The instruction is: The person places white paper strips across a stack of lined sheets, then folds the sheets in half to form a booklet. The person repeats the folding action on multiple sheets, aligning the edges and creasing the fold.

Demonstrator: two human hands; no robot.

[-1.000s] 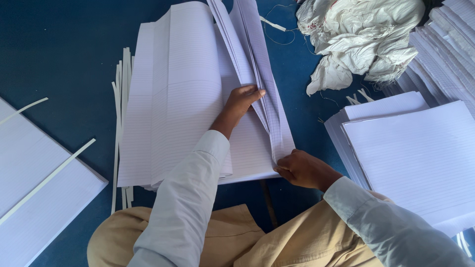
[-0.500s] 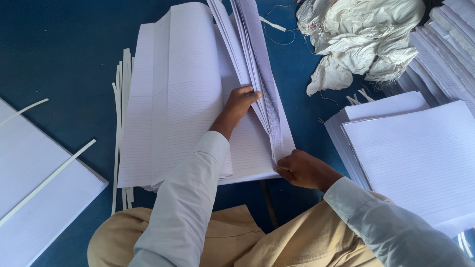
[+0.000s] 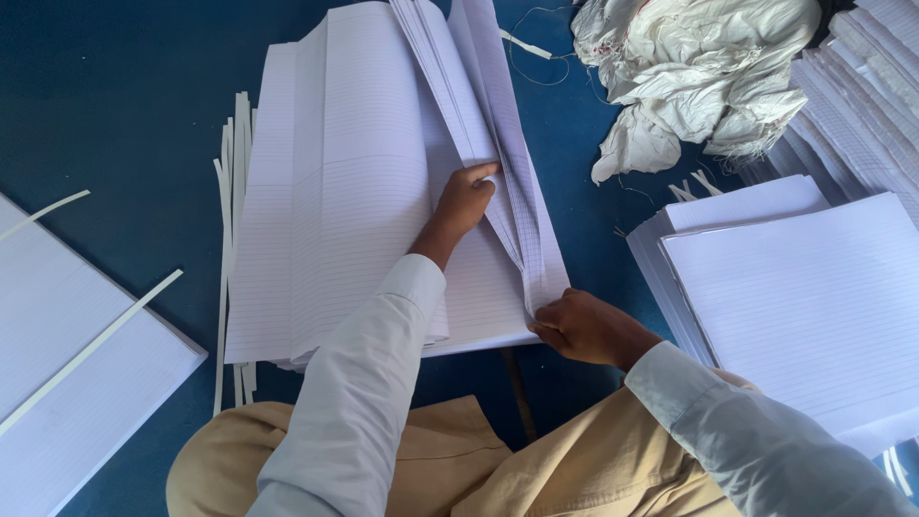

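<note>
On the blue floor, nothing has shifted: left hand (image 3: 466, 199) presses flat on the ruled sheets (image 3: 335, 191), right hand (image 3: 586, 328) pinches their folded edge.

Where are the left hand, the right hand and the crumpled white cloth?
left hand (image 3: 466, 199), head view, back of the hand on the lined sheets.
right hand (image 3: 586, 327), head view, knuckles at the fold's near corner.
crumpled white cloth (image 3: 691, 75), head view, middle of the heap.

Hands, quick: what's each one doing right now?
Left hand: pressing flat on the folded ruled sheets.
Right hand: pinching those sheets' bottom edge.
</note>
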